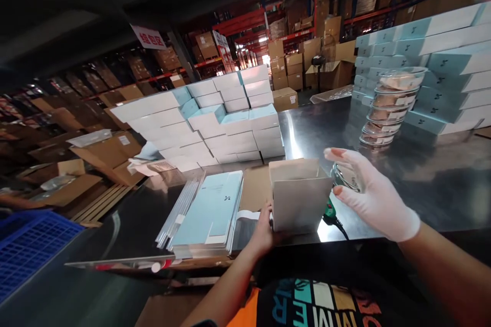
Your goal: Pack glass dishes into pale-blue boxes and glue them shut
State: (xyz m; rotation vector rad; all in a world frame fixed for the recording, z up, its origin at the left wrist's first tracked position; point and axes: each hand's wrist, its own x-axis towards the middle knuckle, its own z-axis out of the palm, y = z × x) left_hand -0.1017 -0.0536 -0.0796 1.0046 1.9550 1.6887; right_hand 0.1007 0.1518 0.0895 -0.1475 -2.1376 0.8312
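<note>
My left hand [264, 231], bare, grips the lower left side of an open box [301, 207] that stands at the table's front edge. The box's pale grey side faces me, and I cannot see into its bottom. To its right, my right hand [370, 196] wears a white glove with bare fingertips. Its thumb and fingers are curved around a clear round container [347, 176], close beside the box's right edge. Just below that container lies a green object with a black cord [330, 210], partly hidden behind the box.
Left of the box lie a stack of flat light-blue cartons [209, 209] and some clear strips [178, 214]. White-and-blue boxes [230, 135] are piled behind, with more boxes [441, 82] at right. A stack of clear round containers [391, 107] stands on the dark shiny table [318, 133].
</note>
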